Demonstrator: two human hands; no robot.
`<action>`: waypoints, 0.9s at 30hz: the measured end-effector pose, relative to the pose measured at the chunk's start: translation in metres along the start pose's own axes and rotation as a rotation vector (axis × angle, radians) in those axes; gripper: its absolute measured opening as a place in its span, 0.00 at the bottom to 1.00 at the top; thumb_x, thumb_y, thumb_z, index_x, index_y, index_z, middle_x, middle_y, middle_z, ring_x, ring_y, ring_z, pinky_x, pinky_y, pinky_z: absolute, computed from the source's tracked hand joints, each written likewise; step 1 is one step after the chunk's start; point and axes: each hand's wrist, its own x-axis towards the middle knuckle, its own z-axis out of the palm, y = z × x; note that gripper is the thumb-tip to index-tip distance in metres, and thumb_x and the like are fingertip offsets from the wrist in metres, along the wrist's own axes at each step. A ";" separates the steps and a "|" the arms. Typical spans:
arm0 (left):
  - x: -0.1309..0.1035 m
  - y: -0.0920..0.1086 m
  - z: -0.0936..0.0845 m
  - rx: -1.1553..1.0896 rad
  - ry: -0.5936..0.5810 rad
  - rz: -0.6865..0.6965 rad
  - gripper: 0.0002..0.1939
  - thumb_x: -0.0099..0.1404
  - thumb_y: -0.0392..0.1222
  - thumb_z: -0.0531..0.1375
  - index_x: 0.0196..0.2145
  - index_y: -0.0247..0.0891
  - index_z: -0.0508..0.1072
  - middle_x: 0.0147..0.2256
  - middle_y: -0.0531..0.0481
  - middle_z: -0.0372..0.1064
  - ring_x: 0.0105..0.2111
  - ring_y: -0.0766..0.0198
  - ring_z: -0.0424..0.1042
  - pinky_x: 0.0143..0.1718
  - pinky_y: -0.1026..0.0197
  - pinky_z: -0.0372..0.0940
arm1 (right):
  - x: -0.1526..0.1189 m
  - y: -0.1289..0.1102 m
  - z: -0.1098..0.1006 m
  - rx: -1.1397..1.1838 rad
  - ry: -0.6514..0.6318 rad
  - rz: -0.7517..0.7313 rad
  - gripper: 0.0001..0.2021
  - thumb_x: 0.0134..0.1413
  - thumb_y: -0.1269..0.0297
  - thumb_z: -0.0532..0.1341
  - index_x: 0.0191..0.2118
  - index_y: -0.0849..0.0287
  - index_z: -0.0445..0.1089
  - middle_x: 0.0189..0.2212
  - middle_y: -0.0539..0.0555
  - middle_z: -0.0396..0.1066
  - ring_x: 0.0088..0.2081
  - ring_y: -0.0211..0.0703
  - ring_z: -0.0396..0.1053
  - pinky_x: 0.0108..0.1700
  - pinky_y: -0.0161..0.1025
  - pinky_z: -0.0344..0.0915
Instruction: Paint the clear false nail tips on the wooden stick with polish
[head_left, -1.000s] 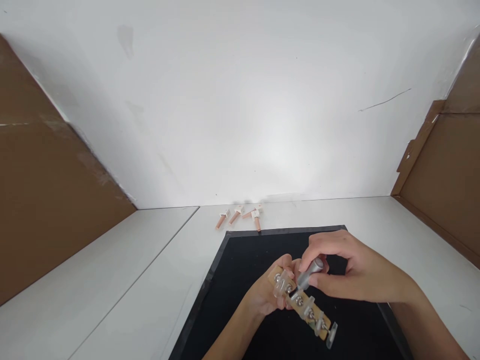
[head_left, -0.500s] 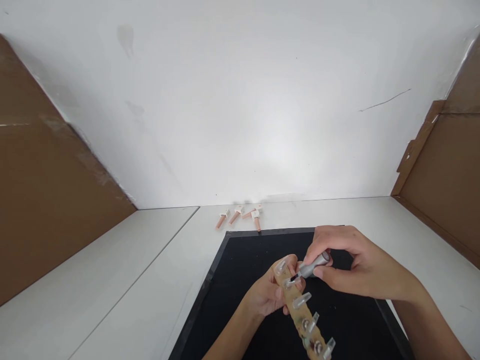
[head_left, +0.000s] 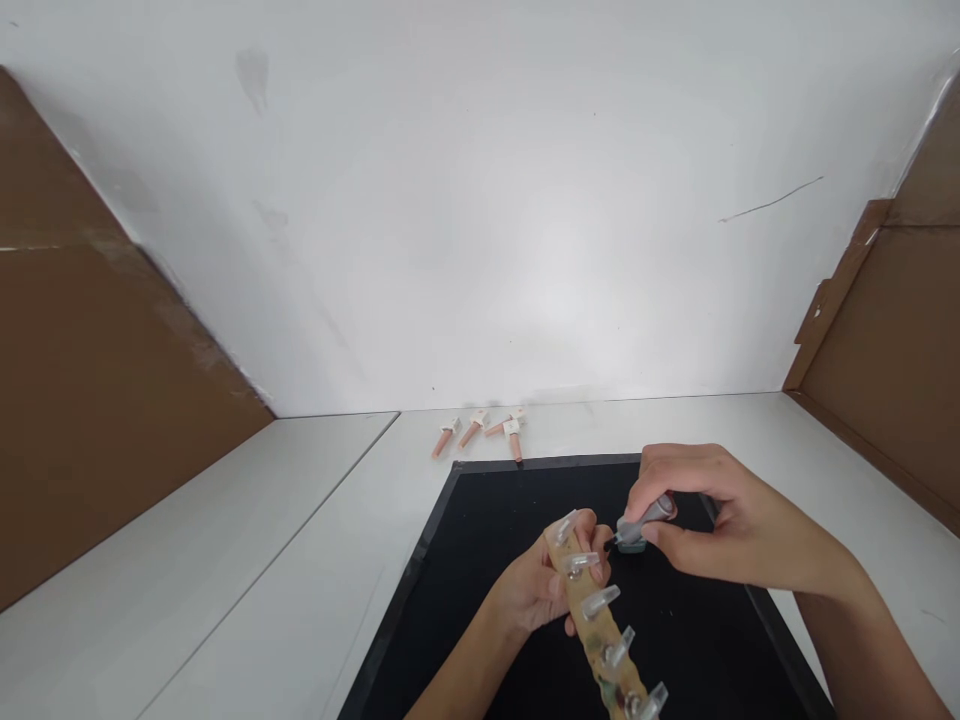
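Above the mat [head_left: 487,525], the left hand [head_left: 529,588] grips the strip [head_left: 579,592] and the right hand [head_left: 724,520] the brush [head_left: 641,521]; visible tips [head_left: 601,602] look clear, so which are coated cannot be told.

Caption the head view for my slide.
Left hand holds a tan strip with clear tips; right hand holds a grey-handled brush.

At five o'clock, a strip [head_left: 591,632] is showing tan with greenish blotches, its tips [head_left: 601,601] gleaming clear. At four, a brush handle [head_left: 646,518] is shining silver-grey. Small pieces [head_left: 470,434] at six are pairing pink with white; nine's panel [head_left: 97,350] is looking brown.
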 end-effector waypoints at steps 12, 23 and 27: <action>0.002 0.000 0.001 0.054 -0.050 -0.005 0.13 0.49 0.35 0.66 0.32 0.33 0.67 0.29 0.52 0.64 0.23 0.72 0.66 0.14 0.75 0.62 | 0.001 -0.003 0.001 0.030 -0.073 -0.029 0.14 0.43 0.83 0.56 0.31 0.59 0.74 0.24 0.49 0.67 0.24 0.34 0.61 0.23 0.32 0.57; -0.003 -0.002 0.004 0.099 0.073 -0.034 0.17 0.44 0.36 0.68 0.29 0.34 0.65 0.26 0.54 0.62 0.20 0.72 0.64 0.12 0.75 0.57 | 0.000 -0.001 0.001 0.046 -0.073 -0.083 0.14 0.44 0.82 0.56 0.33 0.60 0.74 0.24 0.50 0.68 0.24 0.35 0.62 0.25 0.33 0.58; -0.003 -0.001 0.005 0.087 -0.004 -0.028 0.17 0.43 0.38 0.69 0.29 0.35 0.65 0.27 0.54 0.63 0.21 0.72 0.63 0.12 0.75 0.57 | -0.001 -0.002 0.000 -0.002 -0.038 -0.023 0.14 0.42 0.82 0.56 0.30 0.59 0.73 0.23 0.48 0.65 0.23 0.34 0.60 0.25 0.33 0.58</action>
